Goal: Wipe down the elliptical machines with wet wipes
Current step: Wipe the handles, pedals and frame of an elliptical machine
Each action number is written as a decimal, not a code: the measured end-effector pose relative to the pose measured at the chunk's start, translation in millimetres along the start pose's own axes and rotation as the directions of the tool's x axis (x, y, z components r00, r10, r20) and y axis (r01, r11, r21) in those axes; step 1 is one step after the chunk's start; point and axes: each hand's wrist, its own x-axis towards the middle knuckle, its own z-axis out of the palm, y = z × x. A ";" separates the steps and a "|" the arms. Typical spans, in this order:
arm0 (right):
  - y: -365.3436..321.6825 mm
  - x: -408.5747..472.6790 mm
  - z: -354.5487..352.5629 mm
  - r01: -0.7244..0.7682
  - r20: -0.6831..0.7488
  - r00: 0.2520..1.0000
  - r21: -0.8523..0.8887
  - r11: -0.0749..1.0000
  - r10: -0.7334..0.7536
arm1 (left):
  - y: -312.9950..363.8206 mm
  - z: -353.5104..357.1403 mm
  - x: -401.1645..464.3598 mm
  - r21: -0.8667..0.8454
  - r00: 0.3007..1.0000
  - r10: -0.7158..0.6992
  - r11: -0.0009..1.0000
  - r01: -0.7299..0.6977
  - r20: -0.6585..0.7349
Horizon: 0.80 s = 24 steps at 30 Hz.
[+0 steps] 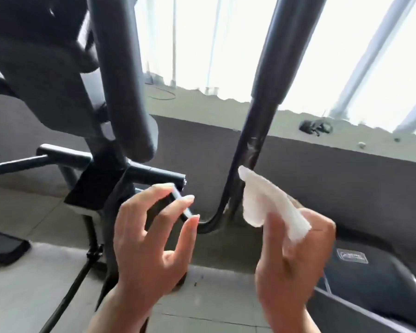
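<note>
A black elliptical machine fills the view, with a thick padded handle bar (120, 87) on the left and a second moving arm (269, 111) rising at centre right; that arm thins to a curved tube (216, 219) near the floor. My right hand (291, 258) grips a folded white wet wipe (267, 205), whose upper tip touches the arm's lower part. My left hand (151, 239) hovers in front of the machine's frame with fingers spread and relaxed, holding nothing.
A short black crossbar (154, 174) sticks out just above my left hand. A foot pedal (360, 272) lies at lower right. Behind runs a grey ledge (202, 104) under bright windows, and a dark shoe (3, 248) is at the left edge on the tiled floor.
</note>
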 end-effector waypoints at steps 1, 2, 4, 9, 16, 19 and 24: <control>-2.0 18.3 -5.1 0.148 -0.022 0.989 0.036 0.988 -0.148 | 0.2 1.8 13.2 0.101 0.988 0.150 0.984 -0.144 -0.048; -0.9 36.6 -7.9 0.300 -0.019 0.954 0.034 0.953 -0.300 | -1.8 3.9 27.3 0.186 0.962 0.257 0.953 -0.238 -0.087; 6.3 70.6 -3.8 0.577 0.065 0.816 -0.085 0.812 -0.574 | -12.6 7.8 53.8 0.330 0.919 0.383 0.883 -0.334 -0.094; 58.5 93.1 -1.3 0.841 0.584 0.523 -0.232 0.489 -0.621 | -49.7 9.4 92.7 0.516 0.899 0.432 0.756 -0.402 0.067; 72.3 81.7 -13.6 0.935 0.777 0.296 -0.117 0.336 -0.556 | -55.2 10.0 96.8 0.564 0.867 0.493 0.697 -0.442 0.070; 53.1 134.7 -4.4 0.928 0.643 0.359 -0.168 0.332 -0.677 | -56.4 12.3 97.1 0.578 0.869 0.491 0.690 -0.435 0.068; 79.7 93.0 -7.1 0.863 0.631 0.448 -0.118 0.492 -0.634 | -56.5 11.3 95.3 0.545 0.876 0.478 0.719 -0.431 0.063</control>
